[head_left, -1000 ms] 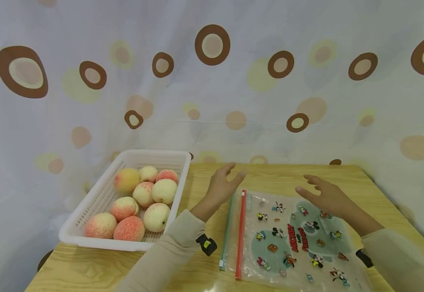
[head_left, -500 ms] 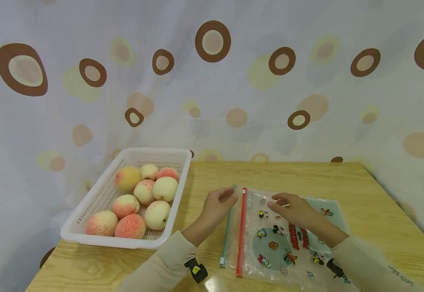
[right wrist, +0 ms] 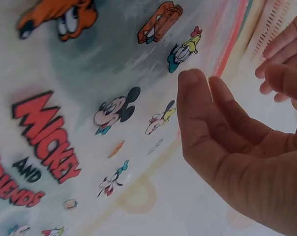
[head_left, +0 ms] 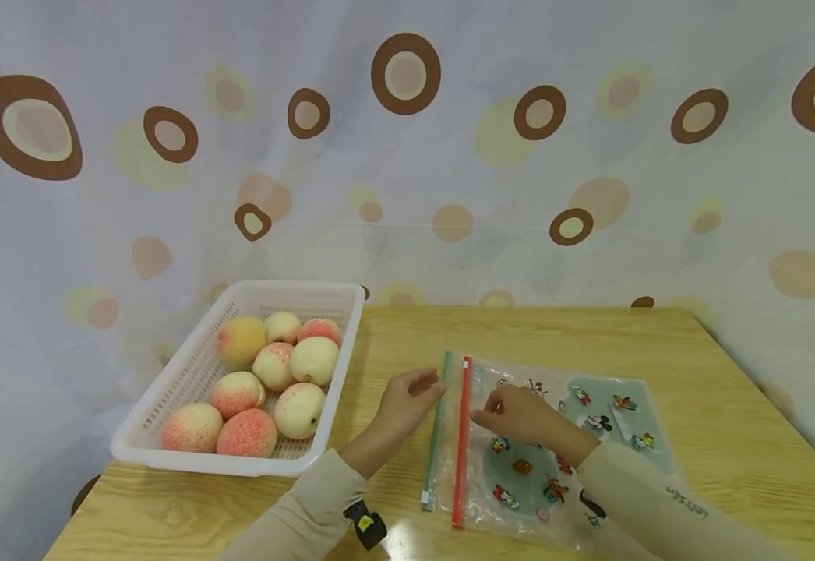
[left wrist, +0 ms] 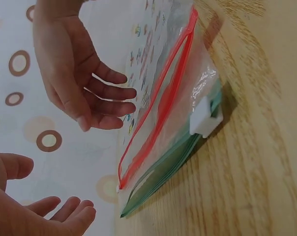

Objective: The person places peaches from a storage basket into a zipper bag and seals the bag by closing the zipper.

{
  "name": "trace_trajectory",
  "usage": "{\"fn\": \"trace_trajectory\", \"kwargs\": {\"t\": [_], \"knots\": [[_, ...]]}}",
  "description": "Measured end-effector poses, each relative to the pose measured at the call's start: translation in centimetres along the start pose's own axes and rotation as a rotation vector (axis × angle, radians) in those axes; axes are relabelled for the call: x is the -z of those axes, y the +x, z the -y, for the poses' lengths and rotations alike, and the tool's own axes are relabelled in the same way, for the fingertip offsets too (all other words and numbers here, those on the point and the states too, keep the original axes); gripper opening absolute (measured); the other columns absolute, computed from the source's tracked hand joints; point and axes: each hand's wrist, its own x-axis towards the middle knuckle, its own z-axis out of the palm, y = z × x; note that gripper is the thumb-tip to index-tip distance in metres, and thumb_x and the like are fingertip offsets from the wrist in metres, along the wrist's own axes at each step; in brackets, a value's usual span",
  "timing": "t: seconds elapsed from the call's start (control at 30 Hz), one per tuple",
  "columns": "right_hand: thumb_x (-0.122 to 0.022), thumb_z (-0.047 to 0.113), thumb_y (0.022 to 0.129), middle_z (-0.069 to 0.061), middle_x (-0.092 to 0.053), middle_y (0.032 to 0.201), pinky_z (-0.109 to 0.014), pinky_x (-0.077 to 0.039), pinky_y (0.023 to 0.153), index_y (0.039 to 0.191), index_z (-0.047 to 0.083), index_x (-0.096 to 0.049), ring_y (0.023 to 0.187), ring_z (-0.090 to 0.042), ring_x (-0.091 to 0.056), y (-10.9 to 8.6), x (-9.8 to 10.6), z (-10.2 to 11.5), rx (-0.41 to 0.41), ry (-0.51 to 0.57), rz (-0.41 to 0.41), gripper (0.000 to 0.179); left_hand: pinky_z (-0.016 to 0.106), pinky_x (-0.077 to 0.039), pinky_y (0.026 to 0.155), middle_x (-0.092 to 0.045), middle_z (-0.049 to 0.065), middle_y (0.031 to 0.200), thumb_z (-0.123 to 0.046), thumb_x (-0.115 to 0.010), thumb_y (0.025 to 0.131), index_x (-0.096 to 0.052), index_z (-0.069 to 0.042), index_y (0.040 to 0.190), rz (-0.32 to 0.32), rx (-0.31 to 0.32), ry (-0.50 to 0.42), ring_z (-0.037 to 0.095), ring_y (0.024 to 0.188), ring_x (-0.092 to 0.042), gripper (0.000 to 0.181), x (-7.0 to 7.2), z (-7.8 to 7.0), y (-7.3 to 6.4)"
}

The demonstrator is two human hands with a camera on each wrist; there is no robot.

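Note:
Two clear zip bags with cartoon prints lie overlapped on the table, one with a red zip edge (head_left: 461, 444) and one with a green zip edge (head_left: 436, 436). White sliders (left wrist: 205, 118) show at their ends, and the edges gape a little in the left wrist view. My left hand (head_left: 402, 411) hovers just left of the green edge, fingers loosely bent. Over the red-edged bag is my right hand (head_left: 528, 421), its thumb and fingertips near the red edge. The right wrist view shows its relaxed fingers (right wrist: 197, 105) above the printed plastic. Neither hand holds anything.
To the left stands a white plastic basket (head_left: 340, 389) with several peaches (head_left: 247, 433) in it. The wooden table (head_left: 520, 331) reaches back to a patterned cloth (head_left: 449, 171) hanging behind.
My right hand has moved left and down, from above the bags' far right part to near the red edge. My left hand has lowered and shifted slightly left.

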Motion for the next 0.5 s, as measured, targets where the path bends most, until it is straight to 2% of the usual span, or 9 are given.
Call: {"fn": "trace_trajectory", "kwargs": {"t": [0.1,0.2,0.4,0.5], "knots": [[-0.063,0.031,0.090,0.004,-0.048,0.050,-0.024,-0.031,0.043,0.062,0.010,-0.060,0.043,-0.009,-0.037,0.5,-0.8,0.4,0.027,-0.015,-0.001,0.035,0.044,-0.047,0.097,-0.058,0.016,0.128,-0.023,-0.060,0.095,-0.054,0.003,0.131,-0.012,-0.002,0.008,0.033,0.120,-0.054,0.045,0.1,0.1,0.0],[-0.064,0.032,0.089,0.005,-0.041,0.044,-0.021,-0.027,0.041,0.052,0.010,-0.052,0.040,-0.008,-0.034,0.8,-1.5,0.8,0.020,-0.032,-0.005,0.045,0.044,-0.046,0.097,-0.061,0.016,0.125,-0.025,-0.058,0.096,-0.056,0.002,0.130,-0.023,-0.008,0.011,0.032,0.118,-0.055,0.044,0.1,0.1,0.0],[-0.066,0.037,0.088,-0.002,-0.051,0.050,-0.023,-0.035,0.043,0.060,0.007,-0.054,0.044,-0.012,-0.044,1.2,-2.2,1.5,-0.074,-0.083,0.012,0.043,0.049,-0.044,0.099,-0.058,0.016,0.129,-0.029,-0.051,0.099,-0.056,-0.003,0.132,-0.005,0.026,0.010,0.033,0.121,-0.052,0.042,0.4,0.5,-0.2],[-0.066,0.038,0.088,-0.004,-0.054,0.053,-0.033,-0.042,0.049,0.064,0.007,-0.055,0.047,-0.015,-0.047,1.4,-2.4,1.7,-0.108,-0.115,0.016,0.041,0.051,-0.042,0.100,-0.057,0.016,0.130,-0.030,-0.051,0.099,-0.055,-0.003,0.133,-0.004,0.032,0.013,0.034,0.123,-0.051,0.043,0.5,0.5,-0.4]]}}
